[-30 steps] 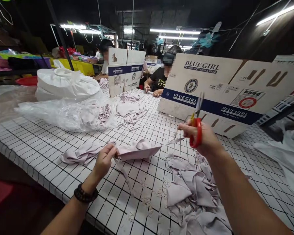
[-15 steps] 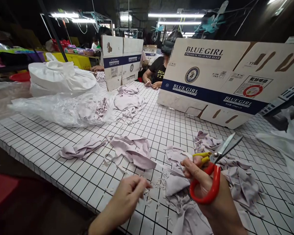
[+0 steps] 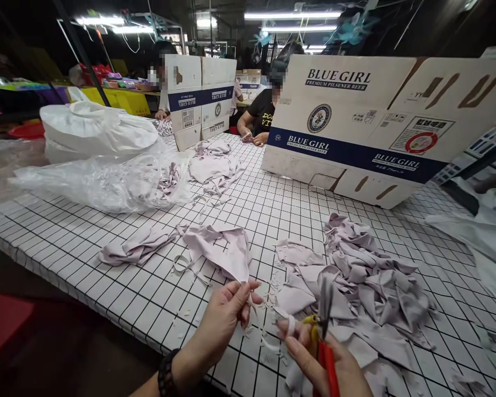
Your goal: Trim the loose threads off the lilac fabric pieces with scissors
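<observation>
My left hand (image 3: 219, 317) pinches the near corner of a pale lilac fabric piece (image 3: 227, 251), whose rest lies on the table. A thin strap (image 3: 269, 345) hangs in a loop from that corner area towards my right hand (image 3: 308, 355). Held in that right hand is a pair of scissors (image 3: 324, 309) with red handles and yellow parts near the pivot; the blades point up and away. The right fingertips seem to hold the strap's end too. Right of my hands spreads a heap of similar lilac pieces (image 3: 376, 281).
Small fabric scraps (image 3: 273, 286) litter the gridded table (image 3: 140, 292). Another lilac piece (image 3: 136, 246) lies left. Clear plastic bags (image 3: 91, 182) and a white sack (image 3: 99, 129) stand behind it. Cardboard boxes (image 3: 355, 118) form a barrier, and a co-worker (image 3: 262, 118) sits beyond.
My left hand has moved up and taken the corner of the lilac piece, pulling it nearer. My right hand has come down and left with the scissors, their blades now looking closer together.
</observation>
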`<state>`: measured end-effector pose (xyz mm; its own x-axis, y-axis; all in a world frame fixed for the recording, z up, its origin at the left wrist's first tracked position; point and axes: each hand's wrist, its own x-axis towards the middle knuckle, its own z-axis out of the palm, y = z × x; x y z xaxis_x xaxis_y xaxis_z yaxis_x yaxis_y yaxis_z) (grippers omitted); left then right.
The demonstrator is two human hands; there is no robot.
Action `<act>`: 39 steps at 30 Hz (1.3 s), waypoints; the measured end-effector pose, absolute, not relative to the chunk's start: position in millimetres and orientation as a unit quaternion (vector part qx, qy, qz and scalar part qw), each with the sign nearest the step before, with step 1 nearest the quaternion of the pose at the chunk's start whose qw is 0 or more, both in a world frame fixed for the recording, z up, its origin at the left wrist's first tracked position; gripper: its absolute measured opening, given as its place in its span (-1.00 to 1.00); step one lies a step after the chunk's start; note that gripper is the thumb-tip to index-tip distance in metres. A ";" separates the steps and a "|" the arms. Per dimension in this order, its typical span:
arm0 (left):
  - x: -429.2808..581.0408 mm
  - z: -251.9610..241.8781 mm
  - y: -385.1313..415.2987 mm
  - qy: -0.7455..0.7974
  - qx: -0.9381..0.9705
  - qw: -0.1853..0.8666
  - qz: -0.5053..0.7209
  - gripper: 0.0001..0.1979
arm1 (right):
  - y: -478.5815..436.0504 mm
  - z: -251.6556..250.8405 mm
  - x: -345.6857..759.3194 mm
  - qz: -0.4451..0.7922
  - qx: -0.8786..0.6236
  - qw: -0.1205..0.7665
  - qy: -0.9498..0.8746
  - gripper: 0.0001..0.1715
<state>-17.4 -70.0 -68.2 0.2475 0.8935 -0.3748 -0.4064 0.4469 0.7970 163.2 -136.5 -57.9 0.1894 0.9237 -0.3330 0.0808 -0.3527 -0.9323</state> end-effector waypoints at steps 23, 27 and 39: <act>-52.4 -52.9 -60.3 0.495 0.603 0.372 0.503 -0.68 | -44.6 -62.7 93.4 0.487 -0.498 0.520 -0.494 -0.71; -45.9 -67.5 -54.9 0.439 0.575 0.468 0.507 -0.68 | -47.8 -62.0 94.9 0.534 -0.476 0.498 -0.490 -0.65; -46.3 -72.0 -50.5 0.433 0.611 0.447 0.489 -0.75 | -71.9 -28.1 143.5 0.276 -0.637 0.182 -0.697 -0.55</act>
<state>-46.3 -50.5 -72.0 0.1472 0.9664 0.2107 0.0918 -0.2254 0.9699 143.5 -71.9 -28.1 -0.1228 0.9876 -0.0981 0.7864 0.0365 -0.6166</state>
